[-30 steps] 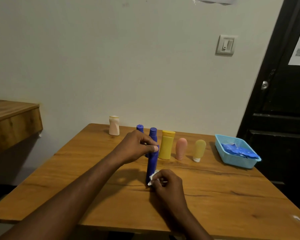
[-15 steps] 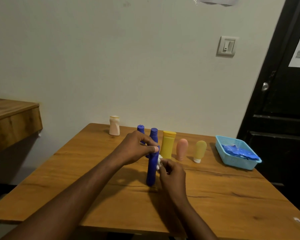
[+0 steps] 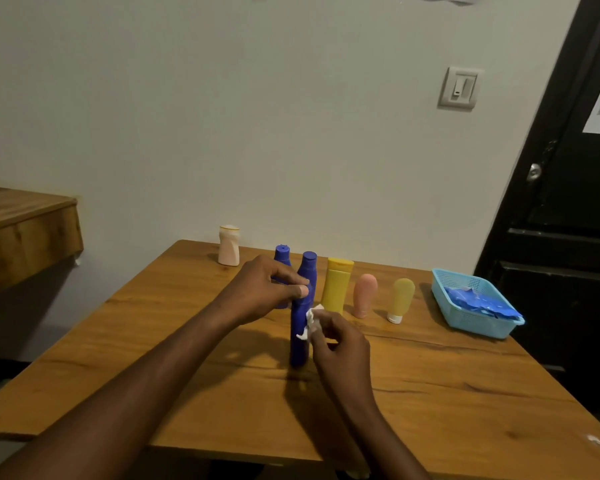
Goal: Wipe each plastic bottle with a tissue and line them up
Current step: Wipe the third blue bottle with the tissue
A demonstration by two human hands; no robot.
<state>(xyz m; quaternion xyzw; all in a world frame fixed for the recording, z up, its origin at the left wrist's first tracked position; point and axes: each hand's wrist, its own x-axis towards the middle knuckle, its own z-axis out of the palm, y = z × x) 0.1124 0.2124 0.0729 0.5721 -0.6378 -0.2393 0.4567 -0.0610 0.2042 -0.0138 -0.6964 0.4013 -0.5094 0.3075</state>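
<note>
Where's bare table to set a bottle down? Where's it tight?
Free: table near side, right of the right hand, in front of the basket; also the left side, between the beige bottle and the near edge. Tight: the back row from back blue bottle to mustard bottle, and around the left hand.

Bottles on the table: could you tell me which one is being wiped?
The tall blue bottle in front of the row: left hand grips it, right hand presses a tissue against it.

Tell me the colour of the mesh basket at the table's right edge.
Light blue plastic mesh basket, holding darker blue packets; seen in the head view.
</note>
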